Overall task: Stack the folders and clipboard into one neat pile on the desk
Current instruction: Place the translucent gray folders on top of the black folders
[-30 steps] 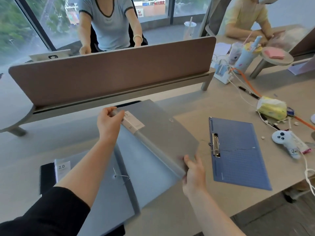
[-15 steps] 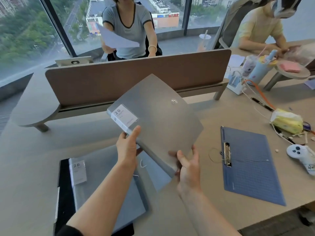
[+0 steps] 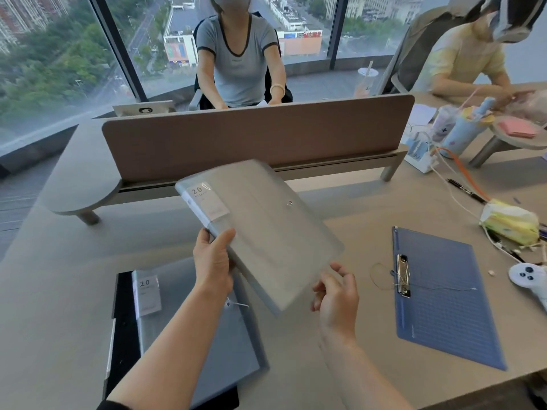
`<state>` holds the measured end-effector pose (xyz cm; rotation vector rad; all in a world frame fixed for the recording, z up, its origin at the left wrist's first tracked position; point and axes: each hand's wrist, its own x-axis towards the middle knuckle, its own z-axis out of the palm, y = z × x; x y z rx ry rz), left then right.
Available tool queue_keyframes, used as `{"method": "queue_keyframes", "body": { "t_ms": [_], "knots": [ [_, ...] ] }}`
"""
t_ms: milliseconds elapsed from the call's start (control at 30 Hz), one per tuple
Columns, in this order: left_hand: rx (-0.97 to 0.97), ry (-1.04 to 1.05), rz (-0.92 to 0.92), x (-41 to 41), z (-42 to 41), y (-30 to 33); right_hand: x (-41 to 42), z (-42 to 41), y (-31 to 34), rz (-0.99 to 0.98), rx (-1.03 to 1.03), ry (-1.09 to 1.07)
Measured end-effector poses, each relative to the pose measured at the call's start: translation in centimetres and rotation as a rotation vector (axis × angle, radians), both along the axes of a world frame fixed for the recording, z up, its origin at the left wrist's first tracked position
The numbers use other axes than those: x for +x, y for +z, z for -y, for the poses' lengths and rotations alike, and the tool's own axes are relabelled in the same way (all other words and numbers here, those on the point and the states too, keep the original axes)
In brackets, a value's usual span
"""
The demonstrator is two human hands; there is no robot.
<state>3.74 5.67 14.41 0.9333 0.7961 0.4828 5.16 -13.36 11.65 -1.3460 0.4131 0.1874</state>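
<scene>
A grey folder (image 3: 266, 232) with a "20" label is held tilted in the air above the desk. My left hand (image 3: 213, 261) grips its spine edge. My right hand (image 3: 337, 294) is at its lower right corner with fingers spread, just off the edge. Below, a second grey folder (image 3: 183, 329) with the same label lies flat on a black folder (image 3: 122, 335) at the near left. A blue clipboard (image 3: 444, 300) with a metal clip lies flat to the right.
A brown divider panel (image 3: 257, 140) runs across the desk (image 3: 59, 291) behind the folders. Cables, a pen (image 3: 464, 190), a yellow tissue pack (image 3: 509, 223) and a white controller (image 3: 529, 276) lie at the right. Two people sit at the far side.
The held folder has risen and turned flatter toward me. My right hand has let go of its lower edge and opened. The view has tilted upward.
</scene>
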Motion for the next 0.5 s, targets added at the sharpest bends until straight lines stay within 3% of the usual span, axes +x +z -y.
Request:
{"method": "queue_keyframes", "body": {
  "t_ms": [233,367,500],
  "knots": [
    [-0.065,-0.109,-0.080,-2.0,-0.8,-3.3,2.7,1.6,-3.3,-0.020,-0.221,-0.041],
    [-0.112,-0.152,-0.140,-2.9,-1.3,-5.1,4.1,2.0,-4.7,-0.022,-0.420,0.089],
    [-0.137,-0.226,-0.190,-3.6,-1.8,-6.5,5.2,2.0,-6.4,-0.067,-0.420,0.246]
  ]
}}
